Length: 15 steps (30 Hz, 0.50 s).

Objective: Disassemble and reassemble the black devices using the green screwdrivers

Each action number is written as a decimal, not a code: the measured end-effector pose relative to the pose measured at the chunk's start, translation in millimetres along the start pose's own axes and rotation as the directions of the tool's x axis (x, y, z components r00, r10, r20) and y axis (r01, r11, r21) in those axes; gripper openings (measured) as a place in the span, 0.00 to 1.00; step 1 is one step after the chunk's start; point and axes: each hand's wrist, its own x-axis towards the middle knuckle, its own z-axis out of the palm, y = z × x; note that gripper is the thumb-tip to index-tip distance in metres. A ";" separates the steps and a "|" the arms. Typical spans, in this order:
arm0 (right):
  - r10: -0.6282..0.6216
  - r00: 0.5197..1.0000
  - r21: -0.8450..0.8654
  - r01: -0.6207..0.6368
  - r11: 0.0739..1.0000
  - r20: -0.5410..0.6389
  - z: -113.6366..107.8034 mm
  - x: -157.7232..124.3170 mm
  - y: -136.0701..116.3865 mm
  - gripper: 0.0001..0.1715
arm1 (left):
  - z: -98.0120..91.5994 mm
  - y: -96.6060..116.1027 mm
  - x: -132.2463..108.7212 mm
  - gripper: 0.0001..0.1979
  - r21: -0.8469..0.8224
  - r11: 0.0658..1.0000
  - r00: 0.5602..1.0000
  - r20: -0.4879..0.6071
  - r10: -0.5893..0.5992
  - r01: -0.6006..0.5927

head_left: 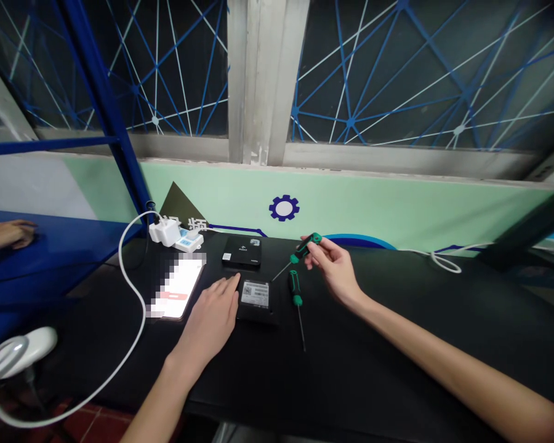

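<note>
My left hand (212,317) lies flat on the black table (397,344), fingers stretched out and touching the left edge of a small black box with a white label (255,296). My right hand (333,266) is closed on the green and black handle of a screwdriver (300,251), whose shaft slants down towards the labelled box. A second green-handled screwdriver (297,301) lies on the table just right of that box. Another black box (242,251) sits behind it.
A phone with a lit screen (178,286) lies left of my left hand. A white charger and cable (166,232) run along the table's left side. Another person's hand (7,235) rests on the blue surface at far left. A white cable (445,261) lies at back right.
</note>
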 end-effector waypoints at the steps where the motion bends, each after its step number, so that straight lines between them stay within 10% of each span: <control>1: -0.002 1.000 -0.002 0.002 1.000 0.028 5.4 0.7 -0.7 0.22 | 0.7 -0.6 -0.1 0.24 0.001 1.000 1.000 -0.001 0.002 -0.002; 15: 0.017 0.978 -0.030 -0.011 0.999 0.206 38.0 -12.6 19.5 0.22 | 8.7 -7.1 -0.6 0.23 -0.007 0.999 0.997 -0.070 0.041 -0.041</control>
